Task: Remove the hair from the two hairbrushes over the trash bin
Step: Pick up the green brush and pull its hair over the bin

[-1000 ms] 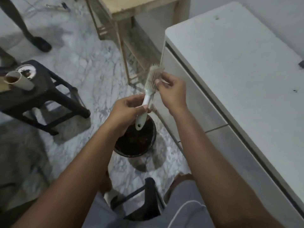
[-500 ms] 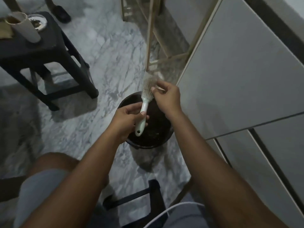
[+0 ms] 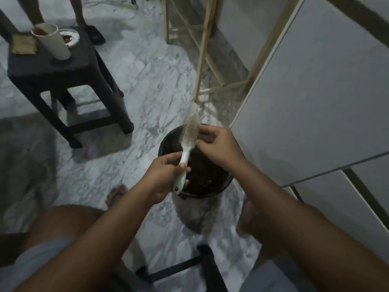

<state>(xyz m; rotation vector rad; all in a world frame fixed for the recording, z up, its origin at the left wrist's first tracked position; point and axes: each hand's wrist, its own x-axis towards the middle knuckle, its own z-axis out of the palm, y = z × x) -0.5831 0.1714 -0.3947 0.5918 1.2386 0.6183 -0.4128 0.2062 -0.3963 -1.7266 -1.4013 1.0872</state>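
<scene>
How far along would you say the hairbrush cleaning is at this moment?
Done: only the setup, as the hairbrush is held over the trash bin. In hand: the left hand grips its handle while the right hand pinches at the hair matted in the bristles. Left: most of that hair looks to be still on the brush, and a second brush is not in view, so it presumably remains.

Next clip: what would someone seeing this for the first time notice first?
The pale hairbrush is held at centre frame, its handle gripped by the left hand while the right hand picks at the fuzzy bristles. Directly beneath sits the dark round trash bin on the marble floor. At upper left, a black stool carries a white cup.
</scene>
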